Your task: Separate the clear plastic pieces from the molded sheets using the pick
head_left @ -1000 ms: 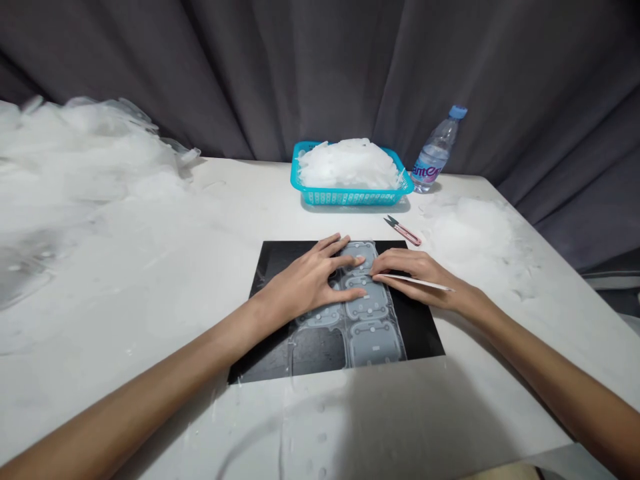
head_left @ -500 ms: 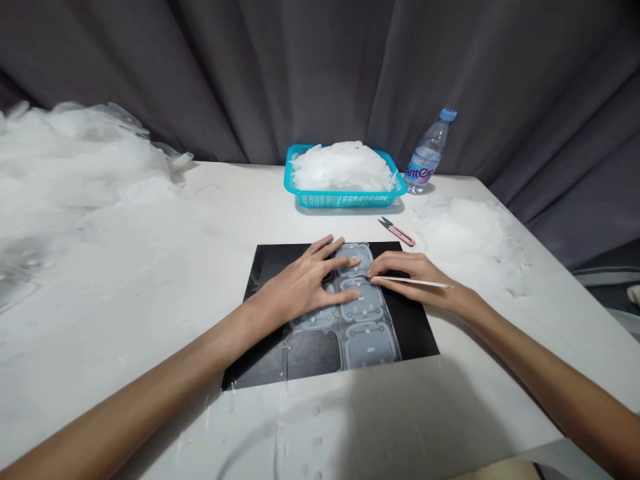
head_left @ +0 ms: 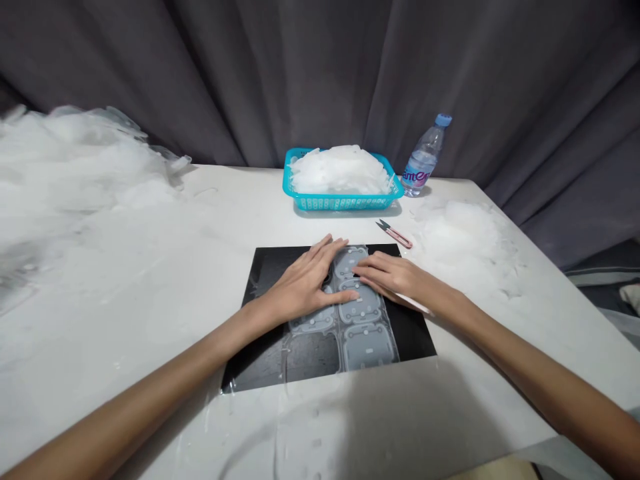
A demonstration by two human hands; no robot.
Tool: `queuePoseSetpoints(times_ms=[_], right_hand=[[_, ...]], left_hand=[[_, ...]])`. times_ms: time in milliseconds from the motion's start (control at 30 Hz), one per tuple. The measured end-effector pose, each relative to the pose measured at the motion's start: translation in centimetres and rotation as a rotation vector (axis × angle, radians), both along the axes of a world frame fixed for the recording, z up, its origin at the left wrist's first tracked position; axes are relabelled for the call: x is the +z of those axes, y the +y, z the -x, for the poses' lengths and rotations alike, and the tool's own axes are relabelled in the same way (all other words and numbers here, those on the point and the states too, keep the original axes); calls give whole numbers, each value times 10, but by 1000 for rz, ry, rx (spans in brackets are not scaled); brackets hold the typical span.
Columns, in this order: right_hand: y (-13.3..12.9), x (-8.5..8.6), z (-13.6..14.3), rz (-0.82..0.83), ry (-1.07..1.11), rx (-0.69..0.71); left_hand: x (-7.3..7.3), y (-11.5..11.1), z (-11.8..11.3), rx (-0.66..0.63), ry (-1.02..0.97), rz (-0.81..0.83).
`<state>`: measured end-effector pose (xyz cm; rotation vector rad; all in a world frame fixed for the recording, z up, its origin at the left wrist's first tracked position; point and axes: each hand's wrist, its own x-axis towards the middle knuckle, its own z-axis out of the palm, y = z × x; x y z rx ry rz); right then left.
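Observation:
A clear plastic sheet with rounded-square translucent pieces (head_left: 370, 345) lies over a black mat (head_left: 417, 339) on the white table. My left hand (head_left: 311, 280) lies flat on the sheet with its fingers spread, the thumb on a middle piece of the right column. My right hand (head_left: 390, 275) is closed around a thin white stick (head_left: 414, 304), whose rear end sticks out below the palm. Its fingertips touch the sheet near the gap between the top and middle pieces. The stick's front end is hidden by the fingers.
Behind the mat stands a blue basket (head_left: 345, 202) filled with translucent pieces, beside a water bottle (head_left: 423, 160). Pink-handled snips (head_left: 395, 235) lie in front of the basket. A large translucent heap (head_left: 75, 167) is at the left, a smaller pile (head_left: 465, 233) at the right.
My right hand has moved slightly left and turned, lowering the stick's rear end. The left index finger has drawn back from the top piece towards the other fingers. The view has shifted slightly.

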<state>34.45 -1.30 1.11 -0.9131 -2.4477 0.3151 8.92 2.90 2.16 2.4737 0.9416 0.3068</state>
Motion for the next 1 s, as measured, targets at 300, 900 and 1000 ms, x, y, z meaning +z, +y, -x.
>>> queuePoseSetpoints(times_ms=[300,900,1000], right_hand=[[59,10,-19,166,437,-476],[28,68,3,425,227,-48],[45,52,12,371,195,-235]], left_hand=[[-1,3,1,-6,62,83],[15,4,-2,319,-429,558],[12,3,-1,303,-434,524]])
